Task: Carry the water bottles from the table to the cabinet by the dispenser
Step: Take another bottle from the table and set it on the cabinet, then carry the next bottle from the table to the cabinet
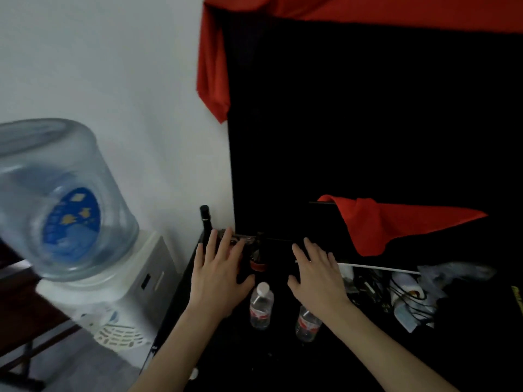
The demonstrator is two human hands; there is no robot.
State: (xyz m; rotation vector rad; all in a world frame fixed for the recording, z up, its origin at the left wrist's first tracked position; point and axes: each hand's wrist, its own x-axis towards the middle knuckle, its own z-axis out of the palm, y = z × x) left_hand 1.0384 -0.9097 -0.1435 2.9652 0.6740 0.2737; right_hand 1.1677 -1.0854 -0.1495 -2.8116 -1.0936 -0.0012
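Two small clear water bottles with red labels stand upright on the black cabinet top. The left bottle has a white cap and sits between my hands. My right forearm hides the top of the right bottle. My left hand hovers above and left of the left bottle, fingers spread and straight, holding nothing. My right hand is stretched out flat above the right bottle, also empty. The water dispenser, with its large blue jug, stands just left of the cabinet.
A dark tall bottle and a red-capped dark bottle stand at the cabinet's back. Red cloth drapes to the right. Cables, a white stick and plastic clutter fill the right side. A black panel rises behind.
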